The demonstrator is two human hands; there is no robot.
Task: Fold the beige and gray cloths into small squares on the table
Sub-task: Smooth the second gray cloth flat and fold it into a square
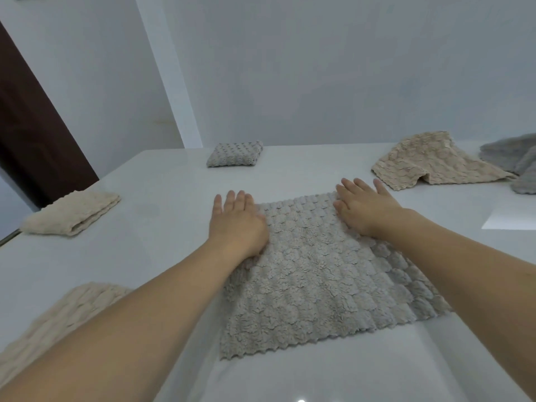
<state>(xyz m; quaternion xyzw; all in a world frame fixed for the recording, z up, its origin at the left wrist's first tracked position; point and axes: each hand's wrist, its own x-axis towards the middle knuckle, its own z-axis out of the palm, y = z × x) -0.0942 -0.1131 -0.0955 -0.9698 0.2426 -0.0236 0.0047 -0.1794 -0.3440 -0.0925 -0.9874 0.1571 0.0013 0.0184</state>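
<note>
A gray textured cloth (313,280) lies spread on the white table (162,198) in front of me, with a second layer showing along its right side. My left hand (236,223) presses flat on its far left corner, fingers straight. My right hand (364,208) presses flat on its far right corner. A small folded gray cloth (235,153) sits at the far edge. A folded beige cloth (72,213) lies at the left. An unfolded beige cloth (429,161) lies at the far right.
Another beige cloth (58,317) lies at the near left, partly behind my left forearm. Crumpled gray cloths (516,161) lie at the far right edge. A white sheet (510,219) lies at the right. White walls stand behind the table, with a dark door (32,134) to the left.
</note>
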